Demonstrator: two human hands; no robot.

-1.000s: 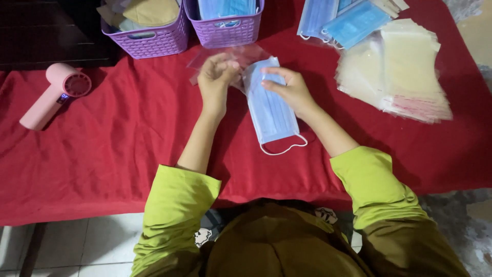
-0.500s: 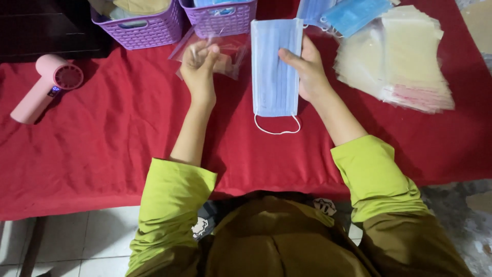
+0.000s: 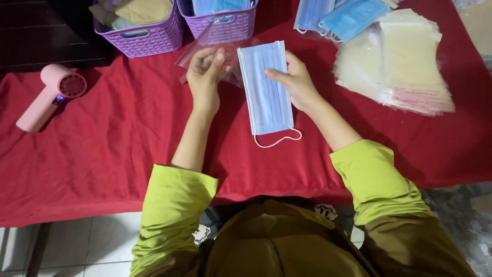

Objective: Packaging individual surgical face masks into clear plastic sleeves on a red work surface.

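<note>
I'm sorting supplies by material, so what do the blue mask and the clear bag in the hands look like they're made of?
Blue mask in the right hand: looks like soft, matte non-woven fabric, judging by its pleats and white elastic loop. Clear bag in the left hand: probably thin, glossy plastic film, since it is see-through and shiny.

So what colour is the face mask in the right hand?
Light blue with white ear loops, seen in the head view.

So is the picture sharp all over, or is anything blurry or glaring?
Head view: the mask and both hands are sharp; the clear bag in the left hand is see-through and faint; the top left corner is dark, and the bag stack looks slightly soft.
</note>
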